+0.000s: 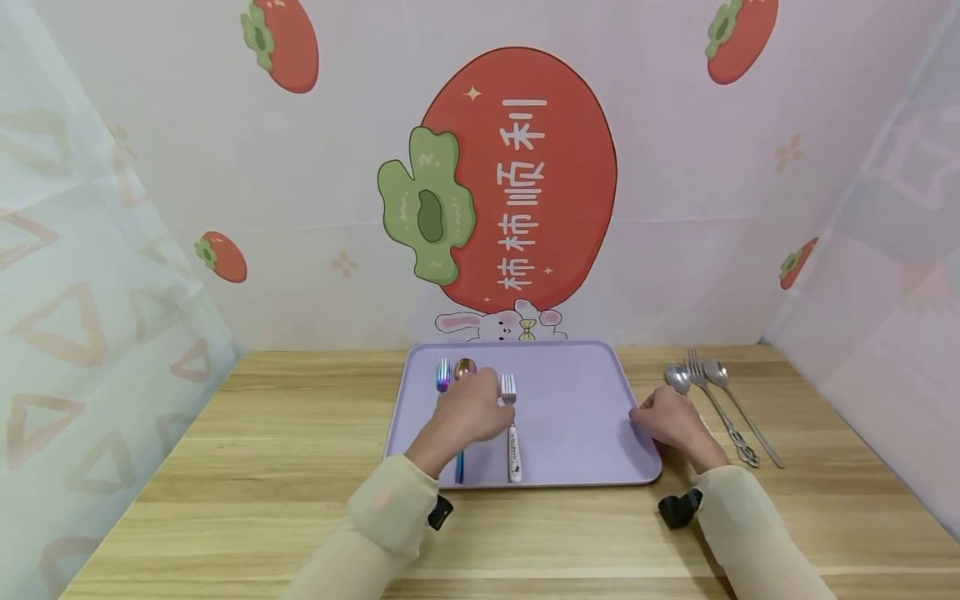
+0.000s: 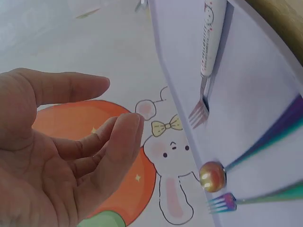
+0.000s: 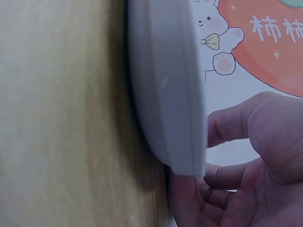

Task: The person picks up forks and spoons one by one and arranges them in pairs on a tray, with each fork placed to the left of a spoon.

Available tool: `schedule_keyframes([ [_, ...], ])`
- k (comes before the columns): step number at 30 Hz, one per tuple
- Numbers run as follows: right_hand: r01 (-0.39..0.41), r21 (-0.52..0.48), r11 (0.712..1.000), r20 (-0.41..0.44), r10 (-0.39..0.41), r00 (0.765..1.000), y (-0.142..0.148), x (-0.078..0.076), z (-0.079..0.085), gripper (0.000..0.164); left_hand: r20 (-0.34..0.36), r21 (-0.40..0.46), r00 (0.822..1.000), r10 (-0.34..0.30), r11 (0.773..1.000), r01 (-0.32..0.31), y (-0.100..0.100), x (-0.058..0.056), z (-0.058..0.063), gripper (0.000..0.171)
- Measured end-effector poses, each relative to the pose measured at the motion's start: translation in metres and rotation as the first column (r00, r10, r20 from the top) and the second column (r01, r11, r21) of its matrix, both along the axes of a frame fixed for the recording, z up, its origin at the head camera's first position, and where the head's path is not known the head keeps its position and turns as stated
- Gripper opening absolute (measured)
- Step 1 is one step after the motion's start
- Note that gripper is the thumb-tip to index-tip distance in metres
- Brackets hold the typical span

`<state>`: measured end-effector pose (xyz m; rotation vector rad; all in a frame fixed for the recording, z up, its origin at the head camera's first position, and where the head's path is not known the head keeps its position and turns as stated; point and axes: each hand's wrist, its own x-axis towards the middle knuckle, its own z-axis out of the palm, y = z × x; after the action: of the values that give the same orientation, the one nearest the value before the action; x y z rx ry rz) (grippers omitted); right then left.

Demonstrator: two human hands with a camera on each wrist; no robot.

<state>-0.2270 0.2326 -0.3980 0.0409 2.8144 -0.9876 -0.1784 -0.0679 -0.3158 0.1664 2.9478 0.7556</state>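
Observation:
A lilac tray (image 1: pixel 570 417) lies on the wooden table. On it are a rainbow-coloured fork (image 1: pixel 443 375), a spoon (image 1: pixel 465 367) with a coppery bowl and dark blue-green handle, and a fork (image 1: pixel 513 454) with a patterned white handle. Over these hovers my left hand (image 1: pixel 470 408), partly covering them. In the left wrist view its thumb and loosely bent fingers (image 2: pixel 125 142) stand apart with nothing between them. My right hand (image 1: pixel 670 415) grips the tray's right rim. The right wrist view shows the tray wall (image 3: pixel 175 94) between thumb and fingers.
Right of the tray, a short spoon (image 1: pixel 678 379), a silver fork (image 1: pixel 723 417) with an ornate handle and a long-handled spoon (image 1: pixel 750 417) lie on the table (image 1: pixel 300 450). A printed backdrop (image 1: pixel 330 183) with persimmons and a rabbit rises behind.

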Motion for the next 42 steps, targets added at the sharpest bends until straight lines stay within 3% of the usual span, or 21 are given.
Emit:
schedule_keyframes([
  [5,-0.002,-0.001,1.0,-0.004,0.002,1.0,0.0,0.001,0.0,0.037,-0.035,0.006,0.998,0.045,0.999,-0.045,-0.018,0.002,0.0,0.023],
  [10,-0.002,0.002,1.0,-0.004,0.002,1.0,0.0,0.001,0.0,0.037,-0.075,0.03,0.995,0.064,0.998,-0.062,-0.041,0.002,-0.001,0.016],
  [16,-0.004,0.001,1.0,-0.007,0.004,1.0,0.0,0.001,0.001,0.037,-0.064,0.082,0.994,0.092,0.993,-0.087,-0.069,0.004,0.0,0.019],
  [30,-0.01,0.004,1.0,-0.024,0.01,1.0,0.001,-0.002,-0.002,0.038,-0.047,0.106,0.988,0.145,0.985,-0.14,-0.127,0.011,-0.001,0.035],
  [42,-0.003,-0.001,1.0,-0.004,0.003,1.0,0.001,-0.001,-0.001,0.037,-0.053,0.108,0.986,0.161,0.982,-0.154,-0.158,0.019,-0.002,0.038],
])
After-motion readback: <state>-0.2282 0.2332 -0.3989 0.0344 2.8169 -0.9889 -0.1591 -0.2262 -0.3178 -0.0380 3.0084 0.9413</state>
